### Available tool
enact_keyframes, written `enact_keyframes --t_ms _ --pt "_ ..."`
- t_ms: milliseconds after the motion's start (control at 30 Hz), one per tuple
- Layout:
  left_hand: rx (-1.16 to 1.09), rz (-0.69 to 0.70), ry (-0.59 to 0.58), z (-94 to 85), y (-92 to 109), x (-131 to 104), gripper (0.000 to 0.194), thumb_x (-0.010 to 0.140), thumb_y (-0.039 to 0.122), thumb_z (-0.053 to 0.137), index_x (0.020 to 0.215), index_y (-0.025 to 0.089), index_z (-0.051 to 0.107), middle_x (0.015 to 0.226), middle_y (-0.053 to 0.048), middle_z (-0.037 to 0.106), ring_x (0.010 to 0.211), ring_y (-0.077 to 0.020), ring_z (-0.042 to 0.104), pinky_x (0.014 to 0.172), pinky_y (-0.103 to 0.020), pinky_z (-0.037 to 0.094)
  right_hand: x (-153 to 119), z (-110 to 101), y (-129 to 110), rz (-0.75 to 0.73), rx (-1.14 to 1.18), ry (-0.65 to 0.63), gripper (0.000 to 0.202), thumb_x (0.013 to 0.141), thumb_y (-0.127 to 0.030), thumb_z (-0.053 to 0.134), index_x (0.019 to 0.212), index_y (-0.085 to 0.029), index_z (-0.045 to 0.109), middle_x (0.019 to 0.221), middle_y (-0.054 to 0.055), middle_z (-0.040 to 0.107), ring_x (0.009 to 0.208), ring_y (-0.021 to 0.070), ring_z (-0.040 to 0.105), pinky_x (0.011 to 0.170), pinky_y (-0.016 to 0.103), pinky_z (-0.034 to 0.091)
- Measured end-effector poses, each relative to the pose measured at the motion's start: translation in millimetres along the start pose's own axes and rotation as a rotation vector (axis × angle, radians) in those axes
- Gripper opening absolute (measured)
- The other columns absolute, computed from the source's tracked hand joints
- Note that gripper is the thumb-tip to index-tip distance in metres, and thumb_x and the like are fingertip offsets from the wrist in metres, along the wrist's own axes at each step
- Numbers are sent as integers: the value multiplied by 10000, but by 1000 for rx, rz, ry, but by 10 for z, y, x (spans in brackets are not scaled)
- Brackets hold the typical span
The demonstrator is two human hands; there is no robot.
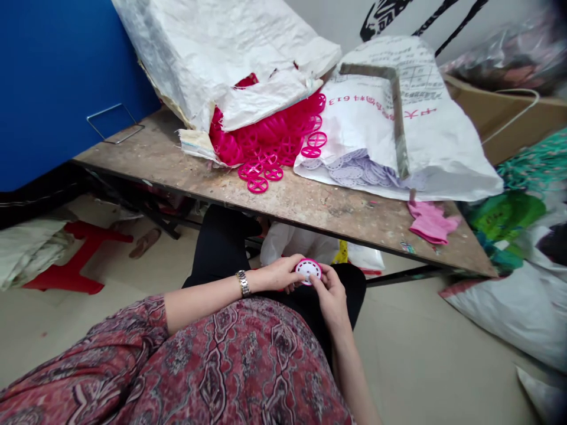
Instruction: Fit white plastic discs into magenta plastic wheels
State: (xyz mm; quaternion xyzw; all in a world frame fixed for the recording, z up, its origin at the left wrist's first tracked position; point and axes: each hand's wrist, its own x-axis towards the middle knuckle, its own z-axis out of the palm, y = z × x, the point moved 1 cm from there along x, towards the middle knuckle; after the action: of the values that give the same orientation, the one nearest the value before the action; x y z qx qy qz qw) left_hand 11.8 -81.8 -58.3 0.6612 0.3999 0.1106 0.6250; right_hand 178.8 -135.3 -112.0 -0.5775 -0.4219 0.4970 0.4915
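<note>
Both hands meet over my lap on a small round disc (309, 270), white with a ring of dark slots and a bright pink rim. My left hand (283, 274) pinches its left edge, thumb on the front. From the right, my right hand (331, 290) grips it, the thumb pressed on the lower part of the white face. The fingers behind the disc are mostly hidden. Beyond the hands, on the table, pink plastic rings with crossed spokes (258, 185) spill out of a white woven sack (230, 53).
The worn table (177, 171) has its front edge just beyond my knees. On it, lilac scalloped pieces (361, 168) poke from a second white sack (367, 100) under an angled bar (397, 118). A pink glove-like cloth (432, 223) lies right. A red stool (80, 260) stands left.
</note>
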Motion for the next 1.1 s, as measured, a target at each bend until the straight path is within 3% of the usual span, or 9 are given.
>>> enact_keyframes --t_ms 1100 --pt "-4 -10 -6 16 41 -47 401 881 380 545 1212 164 474 827 -32 621 570 -138 607 559 -277 528 -40 16 -65 -13 22 19 387 737 -415 738 1040 -200 627 934 50 753 911 254 697 843 391 537"
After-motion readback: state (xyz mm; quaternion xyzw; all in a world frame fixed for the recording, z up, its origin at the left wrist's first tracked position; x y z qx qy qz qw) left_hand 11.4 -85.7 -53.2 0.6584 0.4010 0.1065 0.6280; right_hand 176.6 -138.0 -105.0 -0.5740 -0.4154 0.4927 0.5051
